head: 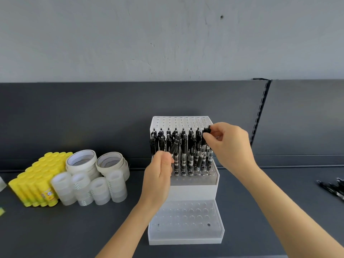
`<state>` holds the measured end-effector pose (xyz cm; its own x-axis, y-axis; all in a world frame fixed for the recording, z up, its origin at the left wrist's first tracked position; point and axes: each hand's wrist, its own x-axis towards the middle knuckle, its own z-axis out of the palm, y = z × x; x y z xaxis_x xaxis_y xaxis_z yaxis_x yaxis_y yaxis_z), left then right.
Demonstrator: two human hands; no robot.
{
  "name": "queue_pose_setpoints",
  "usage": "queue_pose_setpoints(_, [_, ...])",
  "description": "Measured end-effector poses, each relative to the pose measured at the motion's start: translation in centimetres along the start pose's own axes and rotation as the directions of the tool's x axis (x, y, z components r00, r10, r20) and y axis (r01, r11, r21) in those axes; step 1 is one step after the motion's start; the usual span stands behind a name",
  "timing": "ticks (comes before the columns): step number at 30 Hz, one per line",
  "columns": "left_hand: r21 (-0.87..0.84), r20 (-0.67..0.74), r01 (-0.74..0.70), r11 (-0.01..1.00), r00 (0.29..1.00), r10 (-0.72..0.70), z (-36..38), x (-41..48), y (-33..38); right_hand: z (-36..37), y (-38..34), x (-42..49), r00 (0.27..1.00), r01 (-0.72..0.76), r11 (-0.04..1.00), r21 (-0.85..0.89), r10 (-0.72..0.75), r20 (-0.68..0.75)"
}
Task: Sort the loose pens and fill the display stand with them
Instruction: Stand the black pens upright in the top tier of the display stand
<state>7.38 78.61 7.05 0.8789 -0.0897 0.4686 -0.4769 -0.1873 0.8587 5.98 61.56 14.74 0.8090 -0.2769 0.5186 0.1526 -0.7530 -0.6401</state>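
Stand (195, 189) sits mid-shelf (65, 229), front edge near the shelf's front lip. Pens (186, 146) upright in rows on the middle tier; open holes show on the top and bottom tiers. Left hand (160, 175) fingers clenched round a tilted pen (176, 146) at the tier's left side. Right hand (230, 146) fingers pinch the end pen (206, 131) top at the right edge. Loose pens (333, 187) far right, well apart. Tape rolls (93, 174) and glue sticks (35, 183) left, bare shelf between.

Glue-stick label (48, 194) blurred, nothing legible
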Motion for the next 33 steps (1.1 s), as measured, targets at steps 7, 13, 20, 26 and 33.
queue_pose_setpoints(7, [0.045,0.045,0.009,0.999,0.999,-0.011,0.2,-0.2,-0.4,2.0,0.7,-0.7,0.995,-0.042,0.996,-0.073,0.049,0.091])
queue_pose_setpoints(13, [0.018,0.078,-0.006,1.0,0.997,0.004,0.4,-0.4,0.1,0.2,0.4,-1.5,0.994,-0.051,0.999,-0.016,0.052,0.091])
queue_pose_setpoints(20, [0.008,0.212,-0.056,0.998,0.976,0.053,2.1,-0.3,0.9,-1.3,-0.4,-2.0,0.954,-0.18,0.942,0.285,0.097,0.282])
queue_pose_setpoints(26, [0.33,0.228,-0.162,0.93,0.97,0.088,2.0,0.0,0.5,-2.4,0.2,-0.8,0.995,-0.099,0.971,0.217,0.096,0.027])
queue_pose_setpoints(33, [0.576,0.295,-0.353,0.737,0.931,0.215,1.3,0.1,0.0,-0.8,1.0,-0.1,1.0,-0.021,1.0,0.0,0.021,-0.022])
